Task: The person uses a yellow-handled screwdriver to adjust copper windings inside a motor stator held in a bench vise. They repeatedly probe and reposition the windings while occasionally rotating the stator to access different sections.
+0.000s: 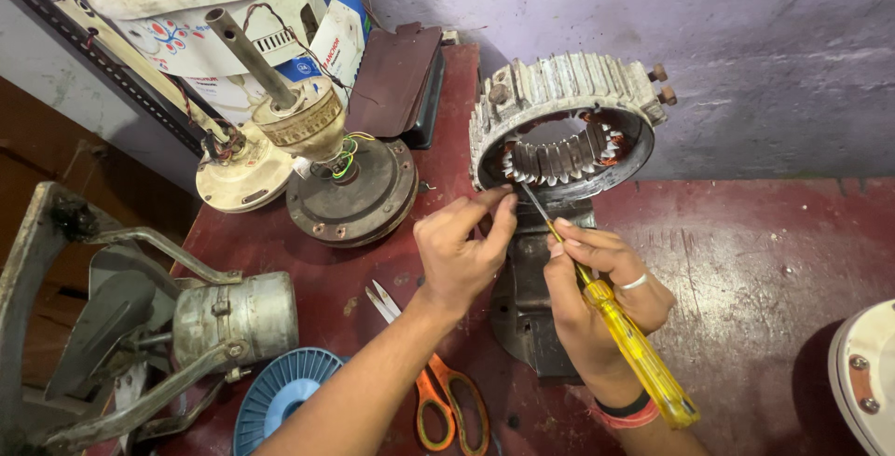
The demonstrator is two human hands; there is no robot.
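A finned grey motor stator (559, 106) with copper windings inside stands tilted on a dark metal base (533, 302) on the red table. My right hand (597, 297) grips a yellow-handled screwdriver (634, 349), whose thin shaft points up to the stator's lower inner rim. My left hand (461, 251) pinches at the stator's lower left edge, fingertips beside the screwdriver tip. What the fingers pinch is too small to tell.
Orange-handled scissors (438, 391) lie under my left forearm. A blue plastic spool (280, 395) and a grey fan motor with bracket (233, 316) are at the left. Ceiling fan motors (350, 186) and boxes stand at the back left. A white round housing (867, 372) sits at the right edge.
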